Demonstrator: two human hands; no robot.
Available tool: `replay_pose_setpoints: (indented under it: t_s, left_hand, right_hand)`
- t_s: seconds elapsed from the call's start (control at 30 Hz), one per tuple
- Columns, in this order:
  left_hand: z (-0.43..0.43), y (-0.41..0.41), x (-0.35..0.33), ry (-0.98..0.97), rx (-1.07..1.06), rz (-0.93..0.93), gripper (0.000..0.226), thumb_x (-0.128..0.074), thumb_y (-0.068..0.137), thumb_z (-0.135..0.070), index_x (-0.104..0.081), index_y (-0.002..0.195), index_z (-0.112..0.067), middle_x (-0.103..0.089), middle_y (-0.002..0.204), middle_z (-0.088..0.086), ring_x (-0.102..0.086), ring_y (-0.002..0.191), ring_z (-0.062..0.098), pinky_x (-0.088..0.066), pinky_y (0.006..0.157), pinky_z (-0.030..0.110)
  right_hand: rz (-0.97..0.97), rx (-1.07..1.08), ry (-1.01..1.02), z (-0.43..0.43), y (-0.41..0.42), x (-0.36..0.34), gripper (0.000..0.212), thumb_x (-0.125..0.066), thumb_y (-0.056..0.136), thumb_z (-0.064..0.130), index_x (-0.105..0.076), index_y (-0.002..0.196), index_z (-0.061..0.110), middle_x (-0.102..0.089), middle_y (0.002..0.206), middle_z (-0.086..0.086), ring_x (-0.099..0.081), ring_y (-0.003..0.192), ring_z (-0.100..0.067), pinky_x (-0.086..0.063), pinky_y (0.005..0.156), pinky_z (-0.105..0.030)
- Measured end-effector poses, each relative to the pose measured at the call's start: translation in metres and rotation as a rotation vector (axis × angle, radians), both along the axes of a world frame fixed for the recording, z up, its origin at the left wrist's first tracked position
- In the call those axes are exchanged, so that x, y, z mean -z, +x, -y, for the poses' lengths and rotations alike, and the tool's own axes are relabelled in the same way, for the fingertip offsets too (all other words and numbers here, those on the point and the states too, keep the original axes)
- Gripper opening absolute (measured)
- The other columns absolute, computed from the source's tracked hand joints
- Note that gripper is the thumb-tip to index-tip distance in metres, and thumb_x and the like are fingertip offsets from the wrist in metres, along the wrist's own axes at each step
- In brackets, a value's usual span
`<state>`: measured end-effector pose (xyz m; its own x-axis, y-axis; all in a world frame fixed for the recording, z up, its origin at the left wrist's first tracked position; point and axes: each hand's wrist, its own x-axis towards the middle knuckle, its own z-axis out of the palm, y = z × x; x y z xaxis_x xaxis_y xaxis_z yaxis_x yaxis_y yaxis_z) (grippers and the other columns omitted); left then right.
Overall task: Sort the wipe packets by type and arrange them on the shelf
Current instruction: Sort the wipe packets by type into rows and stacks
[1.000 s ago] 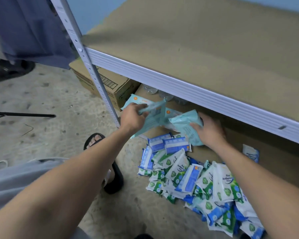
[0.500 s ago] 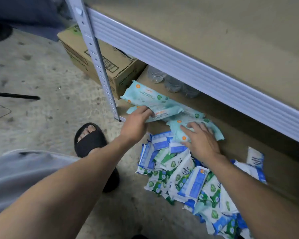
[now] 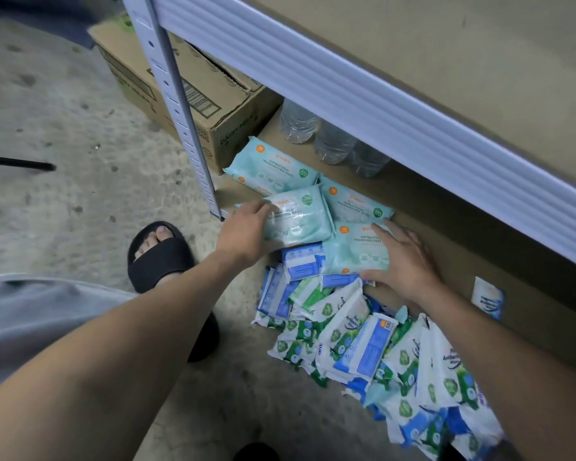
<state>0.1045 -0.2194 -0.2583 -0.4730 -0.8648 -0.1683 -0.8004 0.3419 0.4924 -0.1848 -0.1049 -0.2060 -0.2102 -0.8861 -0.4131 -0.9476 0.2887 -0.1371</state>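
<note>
- On my feed, the left hand [image 3: 246, 234] is gripping the left edge of a teal packet [image 3: 300, 224] at the middle of the frame, with its fingers curling over the top.
- The right hand [image 3: 404, 257] is lying open, fingers spread flat on a second teal packet [image 3: 356, 251] just right of the first.
- Both packets are lying over the front of the lower shelf board [image 3: 463, 237].
- Two more teal packs [image 3: 273, 168] are lying just above them, near the water bottles [image 3: 333, 141].
- I am seeing a mixed pile [image 3: 363, 344] of white, green and blue packets spilling toward the lower right.
- A cardboard box [image 3: 197, 94] is standing at upper left, behind the shelf post [image 3: 177, 111].
</note>
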Motion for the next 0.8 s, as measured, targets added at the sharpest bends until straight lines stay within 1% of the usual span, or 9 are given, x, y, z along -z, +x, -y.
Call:
replay_pose_setpoints:
  t_s: [0.07, 0.13, 0.2, 0.27, 0.37, 0.47, 0.57, 0.7, 0.8]
  left_hand:
    - [0.002, -0.003, 0.001, -0.012, 0.016, 0.034, 0.076, -0.082, 0.073, -0.051, -0.052, 0.138, -0.025, -0.044, 0.151, 0.001, -0.040, 0.137, 0.025, -0.033, 0.113, 0.044]
    - [0.006, -0.004, 0.003, -0.002, 0.025, 0.044, 0.082, -0.083, 0.070, -0.055, -0.049, 0.139, -0.028, -0.036, 0.158, 0.001, -0.034, 0.143, 0.025, -0.029, 0.117, 0.047]
    - [0.010, -0.005, 0.006, 0.032, 0.032, 0.052, 0.090, -0.085, 0.064, -0.058, -0.045, 0.140, -0.030, -0.031, 0.161, 0.001, -0.032, 0.145, 0.026, -0.027, 0.118, 0.049]
    - [0.012, -0.006, 0.007, 0.054, 0.043, 0.066, 0.099, -0.088, 0.058, -0.059, -0.040, 0.140, -0.031, -0.030, 0.161, 0.000, -0.033, 0.144, 0.025, -0.028, 0.117, 0.049]
    - [0.014, -0.007, 0.010, 0.043, 0.065, 0.079, 0.106, -0.089, 0.053, -0.059, -0.036, 0.140, -0.030, -0.038, 0.154, -0.002, -0.038, 0.139, 0.024, -0.031, 0.114, 0.047]
    - [0.019, -0.008, 0.011, 0.035, 0.073, 0.089, 0.107, -0.089, 0.050, -0.062, -0.036, 0.137, -0.028, -0.050, 0.140, 0.000, -0.047, 0.128, 0.025, -0.034, 0.105, 0.042]
    - [0.025, -0.011, 0.012, -0.003, 0.108, 0.140, 0.105, -0.085, 0.050, -0.067, -0.035, 0.134, -0.027, -0.054, 0.131, 0.000, -0.052, 0.120, 0.025, -0.036, 0.097, 0.043]
    - [0.029, -0.014, 0.013, -0.069, 0.140, 0.181, 0.101, -0.078, 0.051, -0.068, -0.035, 0.133, -0.025, -0.055, 0.126, 0.000, -0.055, 0.115, 0.025, -0.036, 0.092, 0.042]
    - [0.033, -0.014, 0.007, -0.103, 0.182, 0.229, 0.103, -0.075, 0.052, -0.068, -0.035, 0.135, -0.022, -0.055, 0.124, 0.004, -0.056, 0.113, 0.027, -0.036, 0.095, 0.044]
  right_hand:
    - [0.029, 0.005, 0.011, 0.005, -0.002, 0.001, 0.114, -0.086, 0.064, 0.058, -0.027, 0.157, 0.027, -0.019, 0.165, 0.004, -0.020, 0.147, -0.026, -0.022, 0.119, -0.048]
    - [0.032, -0.011, 0.034, 0.008, -0.004, 0.003, 0.118, -0.085, 0.063, 0.059, -0.023, 0.158, 0.027, -0.017, 0.165, 0.005, -0.015, 0.150, -0.024, -0.019, 0.121, -0.049]
    - [0.024, -0.031, 0.056, 0.010, -0.005, 0.005, 0.121, -0.085, 0.062, 0.062, -0.020, 0.158, 0.029, -0.016, 0.166, 0.006, -0.013, 0.151, -0.022, -0.018, 0.121, -0.050]
    - [0.004, -0.058, 0.073, 0.012, -0.006, 0.006, 0.123, -0.083, 0.061, 0.066, -0.016, 0.159, 0.031, -0.015, 0.166, 0.007, -0.014, 0.150, -0.022, -0.018, 0.120, -0.049]
    - [-0.056, -0.131, 0.103, 0.017, -0.007, 0.006, 0.126, -0.079, 0.060, 0.073, -0.011, 0.159, 0.034, -0.015, 0.166, 0.008, -0.019, 0.146, -0.024, -0.022, 0.117, -0.045]
    - [-0.100, -0.183, 0.115, 0.021, -0.009, 0.006, 0.129, -0.076, 0.059, 0.077, -0.007, 0.159, 0.035, -0.017, 0.164, 0.009, -0.023, 0.140, -0.025, -0.026, 0.110, -0.043]
    - [-0.122, -0.217, 0.131, 0.023, -0.010, 0.008, 0.130, -0.075, 0.058, 0.079, -0.004, 0.159, 0.036, -0.018, 0.163, 0.011, -0.025, 0.137, -0.026, -0.028, 0.107, -0.042]
    - [-0.097, -0.212, 0.120, 0.023, -0.012, 0.009, 0.126, -0.076, 0.059, 0.076, -0.011, 0.158, 0.035, -0.025, 0.158, 0.009, -0.026, 0.136, -0.025, -0.028, 0.105, -0.043]
    - [-0.106, -0.181, 0.095, 0.021, -0.011, 0.008, 0.120, -0.077, 0.059, 0.074, -0.019, 0.155, 0.033, -0.033, 0.152, 0.006, -0.030, 0.133, -0.024, -0.028, 0.102, -0.043]
